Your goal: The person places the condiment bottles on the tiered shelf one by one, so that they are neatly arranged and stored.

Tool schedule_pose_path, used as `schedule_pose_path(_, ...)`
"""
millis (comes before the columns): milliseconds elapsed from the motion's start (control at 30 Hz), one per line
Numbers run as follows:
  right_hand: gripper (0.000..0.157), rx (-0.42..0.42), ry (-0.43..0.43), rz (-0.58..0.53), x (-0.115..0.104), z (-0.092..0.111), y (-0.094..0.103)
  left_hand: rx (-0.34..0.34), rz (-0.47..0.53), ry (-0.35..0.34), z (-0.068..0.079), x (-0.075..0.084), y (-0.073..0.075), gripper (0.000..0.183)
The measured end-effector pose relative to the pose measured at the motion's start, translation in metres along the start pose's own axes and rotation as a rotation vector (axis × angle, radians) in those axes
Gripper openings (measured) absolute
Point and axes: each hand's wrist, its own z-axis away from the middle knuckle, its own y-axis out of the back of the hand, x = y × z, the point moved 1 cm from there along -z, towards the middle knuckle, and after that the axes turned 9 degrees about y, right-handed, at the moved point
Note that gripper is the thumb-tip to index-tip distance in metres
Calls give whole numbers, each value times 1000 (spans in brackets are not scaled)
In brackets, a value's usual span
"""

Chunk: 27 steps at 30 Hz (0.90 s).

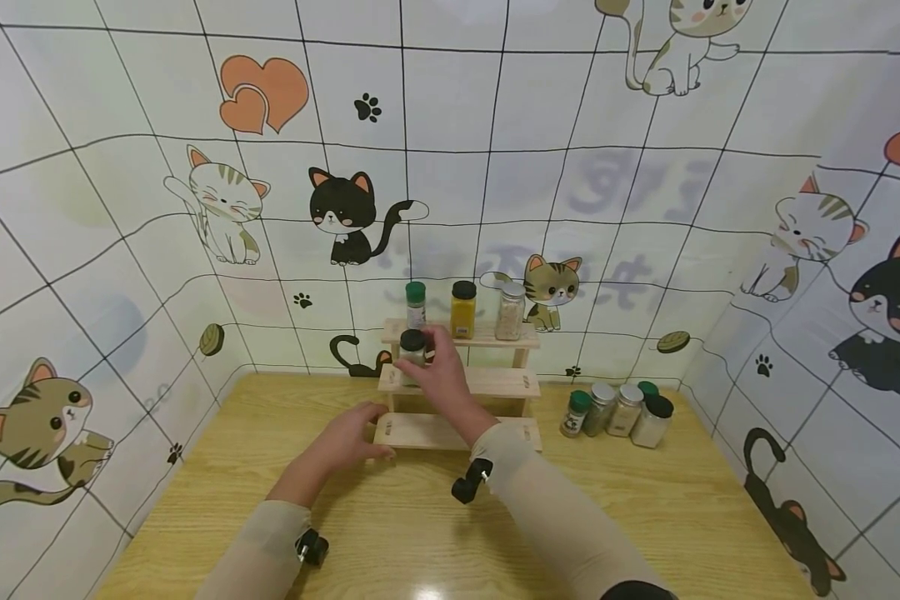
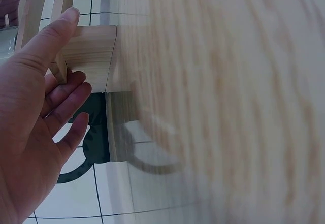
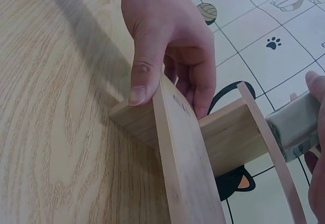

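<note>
A three-step wooden spice rack point(image 1: 487, 382) stands against the back of the table. My right hand point(image 1: 447, 377) holds a clear jar with a black lid point(image 1: 412, 343) at the left end of the middle step. In the right wrist view, that jar's glass side point(image 3: 293, 125) appears beside the step. My left hand point(image 1: 348, 440) grips the left end of the bottom step, thumb in front and fingers behind, as the left wrist view also shows. On the top step are a green-lidded jar point(image 1: 416, 306), a yellow jar with a black lid point(image 1: 462, 311) and a silver-lidded jar point(image 1: 510, 312).
Several spice jars point(image 1: 625, 410) with green, silver and black lids stand grouped on the table point(image 1: 390, 525), right of the rack. A white wall covering point(image 1: 450, 183) with a grid and cartoon cats rises behind and on both sides.
</note>
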Motion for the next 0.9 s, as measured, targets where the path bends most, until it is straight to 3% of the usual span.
schedule_pose_path(400,74,40,-36,57,-5,10,8,14,6,-20,1,1,0,75)
schedule_pose_path(667,68,57,-79,45,-8,28,38,23,5,-27,0,-3,-2,74)
schedule_pose_path(900,60,67,-38,86,-5,46,72,26,8,-39,0,-2,-3,74)
